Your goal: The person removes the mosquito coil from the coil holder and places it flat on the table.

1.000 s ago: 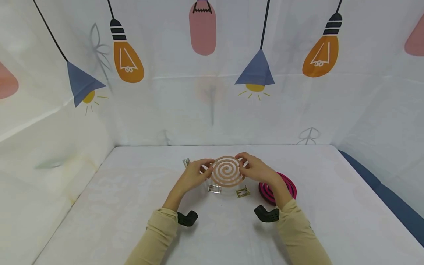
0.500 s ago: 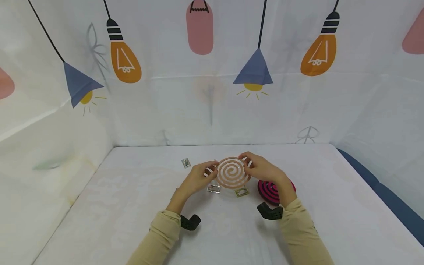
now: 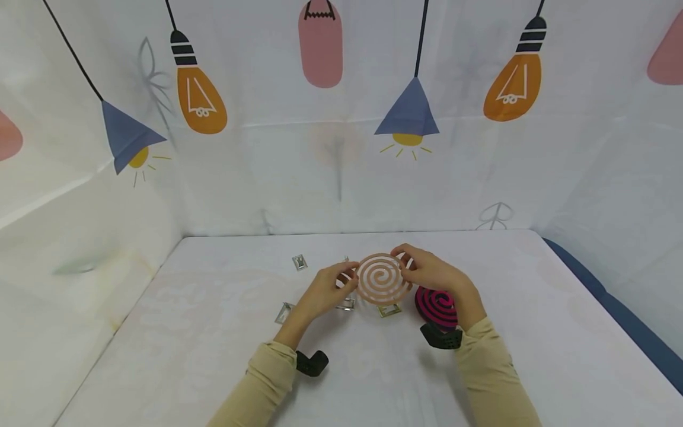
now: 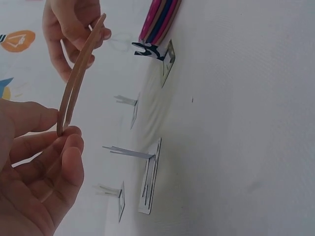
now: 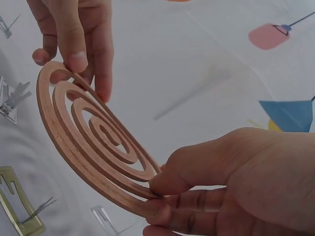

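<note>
A brown mosquito coil (image 5: 74,156) is raised above the table, its flat spiral facing the head camera. My left hand (image 3: 326,292) pinches its left edge between thumb and fingers. At the opposite edge, my right hand (image 3: 433,274) pinches it the same way. In the left wrist view the coil (image 4: 78,76) appears nearly edge-on, with a narrow slit along its side. Beneath it stand metal coil stands with upright prongs: a silver one (image 4: 150,174) and a gold-coloured one (image 3: 390,311). A stack of pink and dark coils (image 3: 434,305) lies below my right wrist, partly hidden by it.
More small metal stands sit on the white table (image 3: 160,356): one at the back left (image 3: 300,262), another beside my left forearm (image 3: 284,312). Black wrist devices (image 3: 312,363) jut inward from both wrists. A patterned white curtain (image 3: 256,178) hangs behind the table.
Both hands have shifted right with the coil between them. The stand beside my left forearm has come into view, and my right forearm now covers more of the coil stack.
</note>
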